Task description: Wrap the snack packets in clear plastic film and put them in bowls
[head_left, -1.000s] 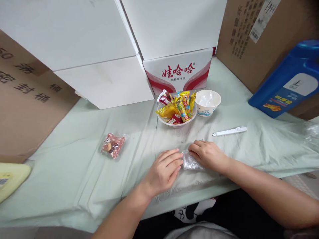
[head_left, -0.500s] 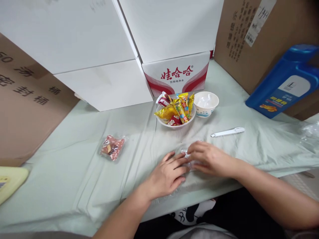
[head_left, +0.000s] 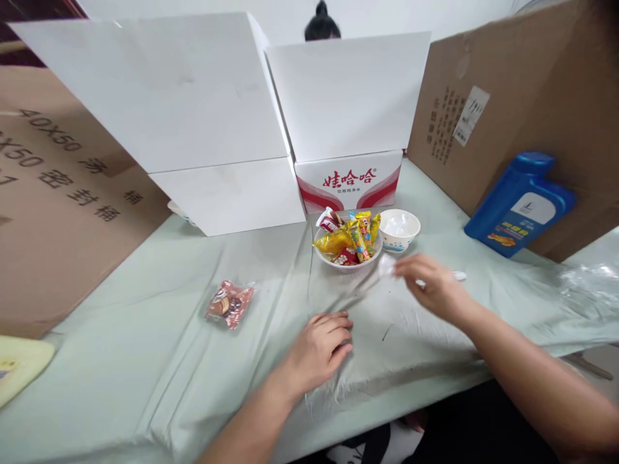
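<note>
from my end of the feed, i have the right hand over the pale green tablecloth, thumb and fingertips pinched together on a small plastic piece; it is blurred, but i'd fairly call it crumpled clear wrap. that piece sits just in front of the printed paper bowl, near the rim of the white snack bowl, which is heaped with yellow and red packets. the left hand rests on the cloth holding nothing i can see, thumb and fingers apart. past its wrist, to the left, lies a brown snack packet.

behind the bowls i can read 娃哈哈 ® and 饮用纯净水 in red and dark print on a carton. the cardboard box on the left says 40X50 汤桶 and 密封桶. the blue bottle on the right has a white label with an l-shaped mark above blurred yellow characters. a white utility knife lies partly behind the right hand.
</note>
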The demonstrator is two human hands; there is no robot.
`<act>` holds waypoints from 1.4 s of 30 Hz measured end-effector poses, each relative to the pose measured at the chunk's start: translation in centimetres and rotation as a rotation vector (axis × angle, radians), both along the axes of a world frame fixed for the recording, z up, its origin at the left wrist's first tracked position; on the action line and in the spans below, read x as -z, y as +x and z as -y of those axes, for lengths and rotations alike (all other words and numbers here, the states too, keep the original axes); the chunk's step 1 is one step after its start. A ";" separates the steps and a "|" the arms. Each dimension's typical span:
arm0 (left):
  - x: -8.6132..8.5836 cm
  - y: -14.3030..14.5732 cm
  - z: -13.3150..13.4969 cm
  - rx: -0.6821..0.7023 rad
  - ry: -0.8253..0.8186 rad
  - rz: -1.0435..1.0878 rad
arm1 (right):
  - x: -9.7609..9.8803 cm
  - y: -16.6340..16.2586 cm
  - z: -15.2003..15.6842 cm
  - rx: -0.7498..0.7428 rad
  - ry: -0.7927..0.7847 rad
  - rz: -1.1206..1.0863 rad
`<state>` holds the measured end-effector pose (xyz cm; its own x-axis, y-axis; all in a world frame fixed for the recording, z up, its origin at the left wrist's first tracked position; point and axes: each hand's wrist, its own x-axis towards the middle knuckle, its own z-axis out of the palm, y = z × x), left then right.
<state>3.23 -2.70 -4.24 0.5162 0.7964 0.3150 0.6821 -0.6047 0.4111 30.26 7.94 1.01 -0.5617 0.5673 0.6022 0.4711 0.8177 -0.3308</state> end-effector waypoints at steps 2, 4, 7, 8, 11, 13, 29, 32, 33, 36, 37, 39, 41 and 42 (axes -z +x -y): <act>0.2 0.1 0.0 -0.005 0.008 0.006 | -1.8 -0.1 -2.6 0.240 0.157 -0.085; 0.5 0.2 0.0 -0.010 0.011 0.011 | -3.0 -0.7 -5.6 0.406 0.200 -0.009; 0.7 0.2 0.0 -0.004 0.001 0.014 | -2.8 -1.8 -9.6 0.466 -0.026 0.414; 0.7 0.2 0.1 0.007 -0.003 0.011 | -2.3 -2.1 -10.6 0.444 -0.122 0.577; 0.1 -0.2 0.4 0.040 0.002 -0.006 | -1.0 -2.4 -12.4 0.394 -0.249 0.745; -0.9 -1.0 0.6 -0.004 0.049 -0.014 | -0.6 -2.1 -12.9 0.369 -0.291 0.762; -1.5 -11.3 -1.5 -1.017 0.004 0.235 | 5.7 5.6 -1.0 0.519 -0.173 0.380; -1.7 -7.5 -1.1 -0.721 -0.083 0.727 | 7.5 4.7 0.0 0.549 -0.068 0.370; -1.6 -6.1 -1.0 -0.597 -0.145 0.843 | 7.6 4.2 0.0 0.543 -0.051 0.371; -0.4 -2.3 -0.8 -0.459 -0.228 0.789 | 7.3 3.2 -0.1 0.508 -0.032 0.360; 0.1 -1.5 -0.9 -0.479 -0.174 0.675 | 7.1 3.0 0.0 0.482 -0.031 0.342; 0.7 -0.8 -1.2 -0.494 -0.031 0.445 | 6.5 2.6 0.6 0.400 -0.051 0.275; 0.8 -0.9 -1.4 -0.441 0.081 0.318 | 5.8 1.7 1.9 0.279 -0.083 0.189; 0.6 -1.2 -1.4 -0.399 0.113 0.295 | 5.4 0.9 2.8 0.213 -0.096 0.155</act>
